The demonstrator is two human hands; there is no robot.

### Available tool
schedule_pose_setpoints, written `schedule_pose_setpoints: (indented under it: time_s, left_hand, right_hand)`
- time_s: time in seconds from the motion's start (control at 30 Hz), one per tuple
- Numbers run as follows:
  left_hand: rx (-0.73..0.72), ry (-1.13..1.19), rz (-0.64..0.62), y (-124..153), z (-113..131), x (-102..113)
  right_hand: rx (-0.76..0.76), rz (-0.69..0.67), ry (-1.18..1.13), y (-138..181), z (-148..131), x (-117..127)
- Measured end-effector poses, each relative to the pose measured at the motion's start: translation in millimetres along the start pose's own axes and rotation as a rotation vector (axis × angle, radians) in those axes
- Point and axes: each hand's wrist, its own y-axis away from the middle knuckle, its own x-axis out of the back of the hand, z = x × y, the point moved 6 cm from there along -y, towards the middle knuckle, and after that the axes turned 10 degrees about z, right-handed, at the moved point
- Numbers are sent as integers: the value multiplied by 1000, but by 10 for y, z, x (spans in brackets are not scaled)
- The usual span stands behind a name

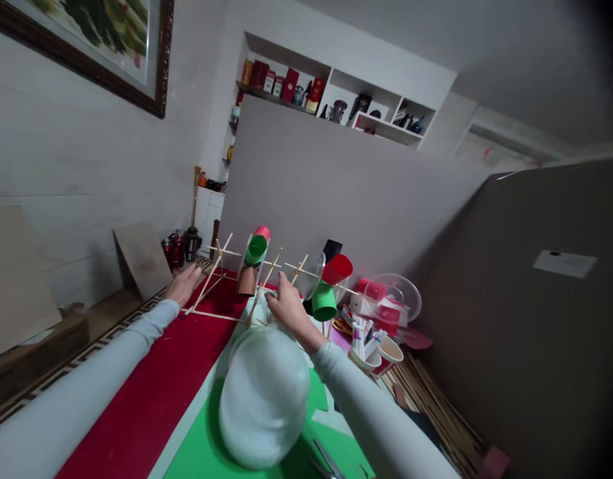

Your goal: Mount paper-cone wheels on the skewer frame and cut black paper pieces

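Note:
A frame of thin wooden sticks (216, 314) stands on the table's far part, with a rolled green paper tube (256, 249), a pink one and a brown one (247, 281) on it. To its left is my left hand (182, 286), fingers stretched toward the sticks. My right hand (289, 305) is at its right side, index finger up and thumb apart, between this frame and a second stick frame (300, 269). The second one carries a red tube (337, 269) and a green tube (325, 303). Whether either hand touches a stick I cannot tell.
A cloudy plastic-like bulk (266, 399) stands in front on green sheets (196, 439). Scissors (329, 459) lie near the front edge. At right are cups of markers (365, 346), a clear round container (393, 297) and many long sticks (436, 399). Red cloth (136, 406) covers the left.

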Motion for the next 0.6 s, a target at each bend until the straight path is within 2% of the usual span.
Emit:
schedule_pose_setpoints:
  time_s: [0.27, 0.43, 0.6]
  left_hand:
    - [133, 244, -202, -200, -177, -343]
    - [157, 363, -326, -176, -158, -542]
    - [177, 444, -390, -106, -149, -702]
  right_hand:
    - [-151, 35, -49, -361, 199, -438]
    - [-191, 28, -78, -476, 293, -600]
    - [-189, 7, -121, -549, 363, -691]
